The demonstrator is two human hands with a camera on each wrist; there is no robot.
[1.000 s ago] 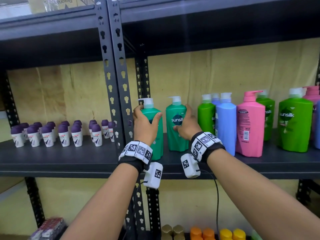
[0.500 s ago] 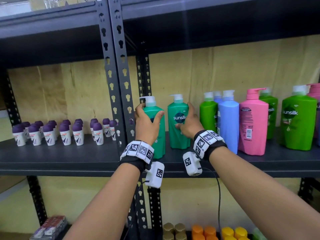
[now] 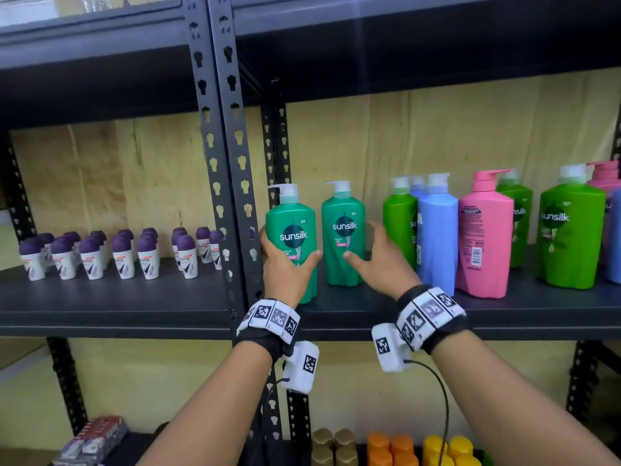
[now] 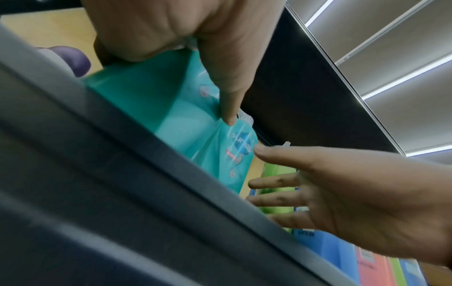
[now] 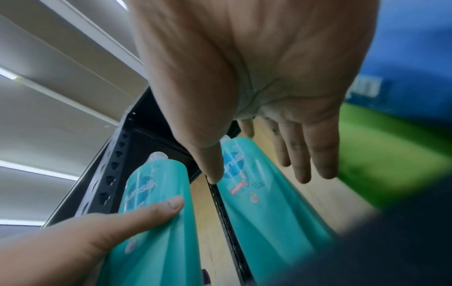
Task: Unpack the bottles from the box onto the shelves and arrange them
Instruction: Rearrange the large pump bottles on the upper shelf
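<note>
Two teal Sunsilk pump bottles stand upright side by side on the dark shelf [image 3: 134, 297], just right of the upright post. My left hand [image 3: 289, 264] grips the lower body of the left teal bottle [image 3: 290, 230], thumb across its front; the left wrist view shows that thumb on the teal bottle [image 4: 151, 100]. My right hand [image 3: 366, 250] hovers open with straight fingers in front of the right teal bottle [image 3: 342, 230] and holds nothing. The right wrist view shows the open palm apart from this second bottle [image 5: 264, 203].
Right of the teal pair stand a green bottle [image 3: 400, 227], a blue one [image 3: 437, 237], a pink one [image 3: 484, 243] and another green one [image 3: 571, 237]. Several small purple-capped roll-ons [image 3: 117, 253] fill the left bay. A perforated post [image 3: 221, 163] divides the bays. Orange and yellow caps [image 3: 389, 449] show below.
My right hand has let go of the right teal bottle and drawn back with fingers spread. My left hand has slid lower on the left bottle, whose label now shows.
</note>
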